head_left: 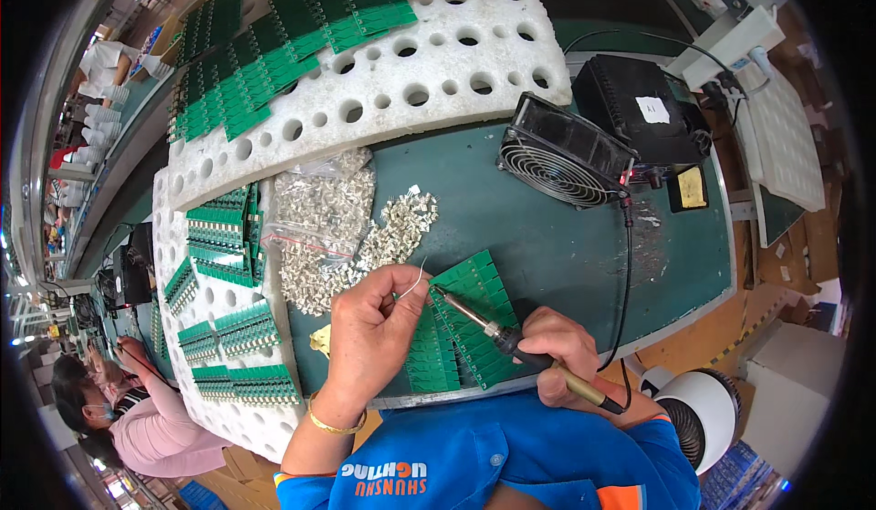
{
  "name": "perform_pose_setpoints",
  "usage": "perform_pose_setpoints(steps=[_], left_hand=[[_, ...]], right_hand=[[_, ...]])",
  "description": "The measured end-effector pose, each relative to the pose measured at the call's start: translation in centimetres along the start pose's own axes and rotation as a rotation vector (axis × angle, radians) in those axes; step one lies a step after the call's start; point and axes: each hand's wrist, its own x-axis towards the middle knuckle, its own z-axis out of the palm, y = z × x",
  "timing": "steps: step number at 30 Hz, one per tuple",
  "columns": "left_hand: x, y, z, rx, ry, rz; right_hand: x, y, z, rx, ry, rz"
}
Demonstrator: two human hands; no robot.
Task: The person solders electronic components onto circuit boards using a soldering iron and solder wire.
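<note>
1. Pinched a thin wire (422, 279) in the left hand (372, 320).
2. Gripped a soldering iron (507, 338) in the right hand (561, 348), apart from the left.
3. Held its tip (439, 291) by green boards (481, 284) on the table (570, 250).

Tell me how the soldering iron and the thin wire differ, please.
The soldering iron is thick and straight, while the wire is thin and curved. The soldering iron has a metal shaft and a partly black handle; the wire is pale all along its visible length. The right hand grips the soldering iron; the left hand pinches the wire.
Both are hand-held.
</note>
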Motion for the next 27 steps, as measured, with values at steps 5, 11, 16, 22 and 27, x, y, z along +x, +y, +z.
perform_pose_setpoints(steps=[5,11,16,22,27], left_hand=[[-0.5,0.2,-0.3,0.019,0.013,0.006],[-0.9,1.0,-0.3,0.050,0.010,0.005],[-1.4,0.8,-0.2,0.036,-0.004,-0.010],[-1.4,0.9,0.2,0.071,-0.027,0.011],[-1.2,0.7,0.3,0.061,-0.044,-0.037]], right_hand=[[0.0,-0.4,0.1,0.041,-0.003,0.040],[-0.2,-0.5,0.3,0.076,0.015,0.053],[0.4,-0.5,-0.3,-0.030,-0.080,-0.115],[0.2,-0.8,-1.0,-0.072,-0.102,-0.133],[-0.5,-1.1,-2.3,-0.099,-0.014,-0.125]])
